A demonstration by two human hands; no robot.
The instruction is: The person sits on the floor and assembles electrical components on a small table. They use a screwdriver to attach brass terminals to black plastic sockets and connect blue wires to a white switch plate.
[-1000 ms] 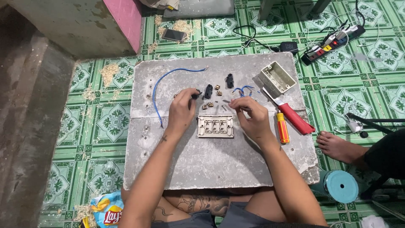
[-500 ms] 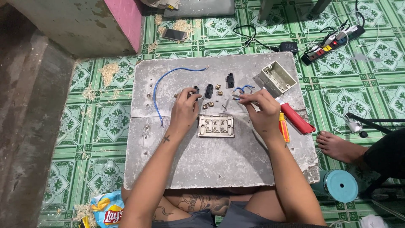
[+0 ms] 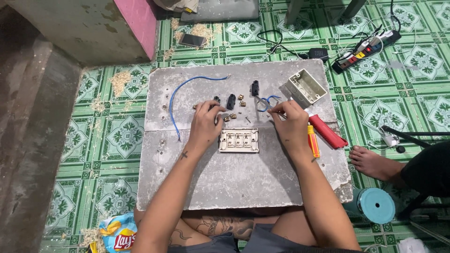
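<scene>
Head view shows my left hand pinched nearly closed on a small black switch piece on the grey slab, while my right hand closes its fingertips on the short blue wire. Tiny brass screws lie loose just beside my knuckles. I judge a careless wrist sweep could scatter them off the slab's edge.

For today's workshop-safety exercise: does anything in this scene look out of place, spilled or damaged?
Yes. Wood shavings lie scattered over the green tiled floor, a crisp bag lies by the slab, and the slab's right edge looks chipped.
</scene>
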